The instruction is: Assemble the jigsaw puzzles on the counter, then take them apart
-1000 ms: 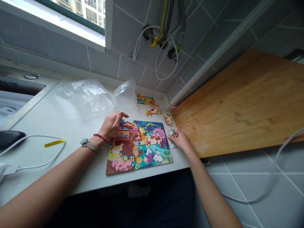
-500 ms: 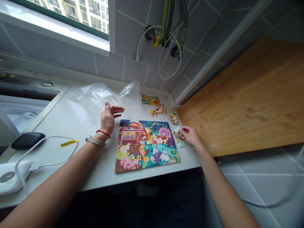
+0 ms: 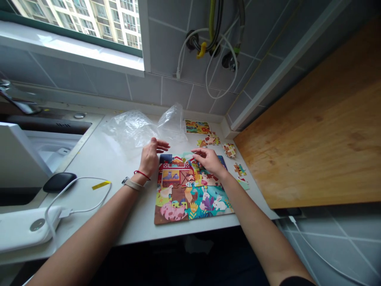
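A farm-scene jigsaw puzzle [image 3: 190, 198] lies on the white counter, with a barn, rabbits and a pig on it. My right hand [image 3: 208, 161] is over its upper edge, fingers pinched on a pale green puzzle piece [image 3: 187, 156]. Whether that piece touches the board I cannot tell. Beside the board's upper left corner is my left hand [image 3: 151, 155], open, fingers stretched out and holding nothing. Loose puzzle pieces [image 3: 239, 170] lie to the right of the board, and a small stack of pieces [image 3: 229, 150] sits behind them.
A crumpled clear plastic bag [image 3: 133, 125] lies behind my left hand. Near the wall are a picture card [image 3: 197, 126] and more loose pieces. A white power bank [image 3: 38, 224] with a cable and a black oval case [image 3: 59, 182] are at left. A wooden panel [image 3: 321, 131] borders the right side.
My right hand has moved left from the loose pieces to the puzzle's upper edge, carrying a pale green piece. My left hand stays open near the board's corner. The view has shifted slightly.
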Tool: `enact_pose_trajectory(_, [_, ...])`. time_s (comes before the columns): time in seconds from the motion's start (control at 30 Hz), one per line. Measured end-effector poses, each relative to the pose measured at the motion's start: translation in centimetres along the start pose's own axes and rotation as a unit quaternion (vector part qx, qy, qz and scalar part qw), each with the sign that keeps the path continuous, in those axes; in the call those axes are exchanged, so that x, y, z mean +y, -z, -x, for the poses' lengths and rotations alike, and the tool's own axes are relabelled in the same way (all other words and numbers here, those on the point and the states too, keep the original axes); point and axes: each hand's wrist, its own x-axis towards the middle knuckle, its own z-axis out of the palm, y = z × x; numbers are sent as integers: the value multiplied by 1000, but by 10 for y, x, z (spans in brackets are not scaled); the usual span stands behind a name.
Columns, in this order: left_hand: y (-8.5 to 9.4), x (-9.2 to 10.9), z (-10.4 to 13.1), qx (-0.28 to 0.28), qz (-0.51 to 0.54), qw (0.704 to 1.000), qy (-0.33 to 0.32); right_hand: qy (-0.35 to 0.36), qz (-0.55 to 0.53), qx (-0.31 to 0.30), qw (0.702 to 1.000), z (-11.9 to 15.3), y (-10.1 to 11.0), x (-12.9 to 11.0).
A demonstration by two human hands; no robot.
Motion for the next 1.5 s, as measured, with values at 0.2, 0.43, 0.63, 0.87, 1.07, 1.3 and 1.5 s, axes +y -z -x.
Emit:
enact_pose_trajectory(0.2, [-3,0,6,-57,-151,985,-69,-14,-5,-15,1000,-19,1,12])
enact_pose_trajectory(0.43, [-10,-3,12,-152,-265,933,-191,-32,-102,2,994,-12,-3,24])
enact_pose_trajectory(0.63, [-8,-8,13,-160,-283,925,-198,-40,-105,5,994,-8,-4,25])
enact_pose_trajectory(0.87, [-8,-7,13,-161,-286,926,-187,-35,-117,0,992,-8,-4,24])
enact_pose_trajectory(1.07, [-6,1,11,-146,-262,943,-146,-38,-159,-6,986,-5,-3,20])
enact_pose_trajectory(1.3, [-7,7,15,-145,-222,960,-89,-21,-204,-81,975,-1,-15,16])
enact_pose_trajectory(1.5, [10,2,3,-85,-261,962,4,-2,-151,-14,988,0,-17,18])
